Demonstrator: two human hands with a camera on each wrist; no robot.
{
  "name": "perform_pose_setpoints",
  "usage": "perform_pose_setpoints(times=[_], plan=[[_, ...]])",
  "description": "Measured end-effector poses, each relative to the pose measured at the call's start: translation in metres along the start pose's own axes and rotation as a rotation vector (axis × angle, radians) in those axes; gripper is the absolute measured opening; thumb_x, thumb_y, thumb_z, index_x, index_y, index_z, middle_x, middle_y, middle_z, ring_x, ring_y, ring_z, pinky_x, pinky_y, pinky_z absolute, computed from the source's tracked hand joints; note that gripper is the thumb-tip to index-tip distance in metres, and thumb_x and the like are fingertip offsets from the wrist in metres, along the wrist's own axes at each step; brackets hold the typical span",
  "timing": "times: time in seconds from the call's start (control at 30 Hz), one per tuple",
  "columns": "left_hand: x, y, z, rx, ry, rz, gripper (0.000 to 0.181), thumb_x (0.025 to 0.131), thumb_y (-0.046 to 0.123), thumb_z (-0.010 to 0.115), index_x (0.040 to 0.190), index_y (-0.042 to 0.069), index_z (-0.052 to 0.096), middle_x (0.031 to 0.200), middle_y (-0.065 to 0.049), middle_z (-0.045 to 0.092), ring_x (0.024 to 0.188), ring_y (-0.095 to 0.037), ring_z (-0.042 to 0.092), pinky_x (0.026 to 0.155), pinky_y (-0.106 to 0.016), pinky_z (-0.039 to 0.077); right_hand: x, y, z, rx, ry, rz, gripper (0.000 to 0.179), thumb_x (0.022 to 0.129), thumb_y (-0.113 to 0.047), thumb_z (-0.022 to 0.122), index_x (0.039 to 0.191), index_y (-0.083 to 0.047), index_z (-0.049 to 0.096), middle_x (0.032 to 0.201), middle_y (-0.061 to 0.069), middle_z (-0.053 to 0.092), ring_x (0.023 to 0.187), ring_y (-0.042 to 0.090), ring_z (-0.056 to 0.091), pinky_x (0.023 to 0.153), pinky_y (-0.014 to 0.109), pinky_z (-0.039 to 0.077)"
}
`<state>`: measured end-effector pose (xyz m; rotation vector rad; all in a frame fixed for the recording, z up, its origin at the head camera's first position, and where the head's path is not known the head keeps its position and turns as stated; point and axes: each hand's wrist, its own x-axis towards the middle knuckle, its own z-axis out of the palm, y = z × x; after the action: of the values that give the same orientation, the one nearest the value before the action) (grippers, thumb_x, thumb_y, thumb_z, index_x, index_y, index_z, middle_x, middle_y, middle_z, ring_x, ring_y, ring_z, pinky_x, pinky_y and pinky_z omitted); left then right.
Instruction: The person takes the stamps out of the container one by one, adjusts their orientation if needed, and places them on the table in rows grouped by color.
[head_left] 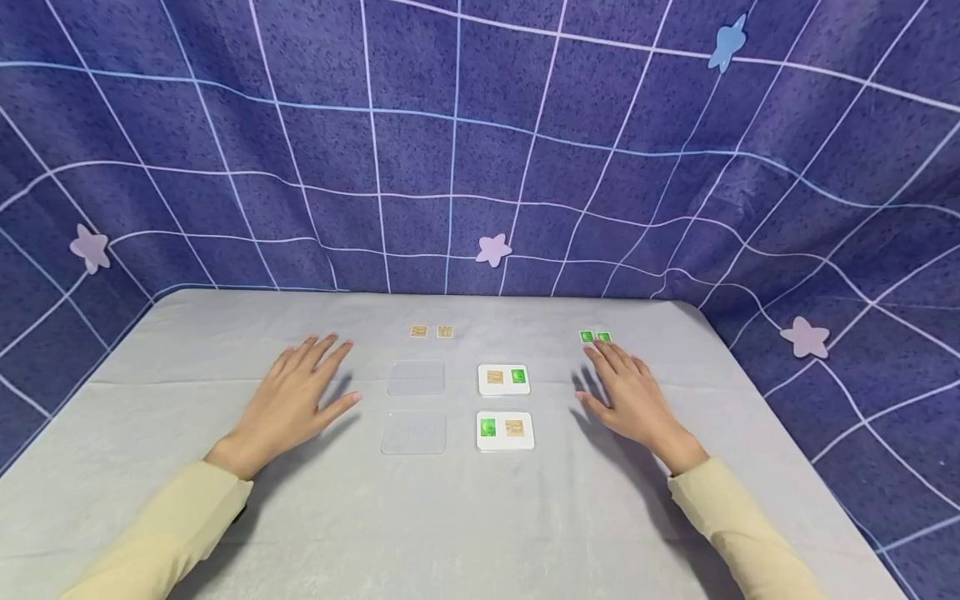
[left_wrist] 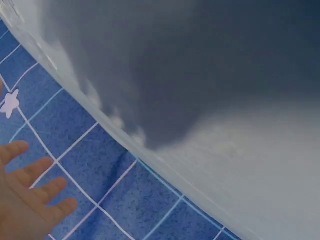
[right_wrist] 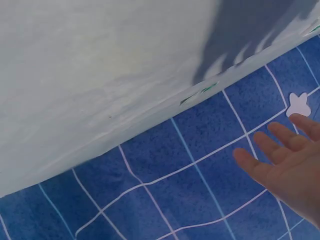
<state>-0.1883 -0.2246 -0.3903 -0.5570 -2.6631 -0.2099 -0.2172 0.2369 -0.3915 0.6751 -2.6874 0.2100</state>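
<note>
Two bare hands reach over a pale table, facing each other across the clock; its centre lies between four small plates. At 9 o'clock, the left hand (head_left: 296, 402) hovers palm down, fingers straight and spread. At 3 o'clock, the right hand (head_left: 632, 402) hovers likewise, fingers extended, its tips by a pair of loose green squares (head_left: 587, 337) at 2 o'clock; whether they touch, I cannot tell. A pair of loose tan squares (head_left: 418, 332) lies at 11 o'clock. Clear plates sit at 10 (head_left: 416, 378) and 8 o'clock (head_left: 414, 433). Nearer 2 o'clock, the upper white plate (head_left: 507, 388) carries tan left, green right; at 4 o'clock, the lower white plate (head_left: 500, 432) carries green left, tan right. A blue grid-patterned curtain (head_left: 416, 154) hangs at 12 o'clock.
</note>
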Motion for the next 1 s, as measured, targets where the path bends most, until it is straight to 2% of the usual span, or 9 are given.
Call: perform_pose_setpoints(times=[0.17, 0.4, 0.7, 1.0], plan=[[0.006, 0.002, 0.006, -0.011, 0.027, 0.043, 0.072, 0.079, 0.048, 0.063, 0.137, 0.010, 0.041, 0.139, -0.016, 0.042, 0.129, -0.039, 0.034, 0.106, -0.054, 0.023, 0.005, -0.004, 0.003, 0.006, 0.050, -0.038, 0.063, 0.081, -0.035, 0.064, 0.131, -0.003, 0.045, 0.136, 0.017, 0.044, 0.125, 0.035, 0.040, 0.096, 0.055, 0.034], [0.014, 0.008, 0.014, -0.015, 0.045, 0.117, 0.072, 0.079, 0.048, 0.063, 0.135, 0.009, 0.044, 0.135, -0.016, 0.046, 0.125, -0.038, 0.039, 0.104, -0.051, 0.028, 0.013, -0.010, 0.007, 0.023, 0.048, -0.062, 0.058, 0.081, -0.033, 0.065, 0.128, -0.003, 0.049, 0.131, 0.016, 0.049, 0.121, 0.034, 0.045, 0.096, 0.053, 0.036], [0.021, 0.021, 0.024, -0.024, -0.008, 0.163, 0.067, 0.082, 0.048, 0.059, 0.133, 0.008, 0.045, 0.133, -0.016, 0.047, 0.124, -0.037, 0.042, 0.103, -0.051, 0.030, 0.022, -0.018, 0.014, 0.019, 0.032, -0.079, 0.051, 0.081, -0.029, 0.066, 0.123, -0.004, 0.053, 0.122, 0.014, 0.056, 0.114, 0.031, 0.050, 0.092, 0.050, 0.039], [0.030, 0.034, 0.031, -0.047, -0.032, 0.206, 0.064, 0.083, 0.047, 0.059, 0.131, 0.009, 0.046, 0.131, -0.014, 0.049, 0.121, -0.034, 0.044, 0.101, -0.050, 0.033, 0.033, -0.029, 0.020, 0.015, -0.019, -0.105, 0.044, 0.080, -0.024, 0.068, 0.118, -0.005, 0.056, 0.116, 0.011, 0.059, 0.108, 0.028, 0.053, 0.093, 0.046, 0.041]])
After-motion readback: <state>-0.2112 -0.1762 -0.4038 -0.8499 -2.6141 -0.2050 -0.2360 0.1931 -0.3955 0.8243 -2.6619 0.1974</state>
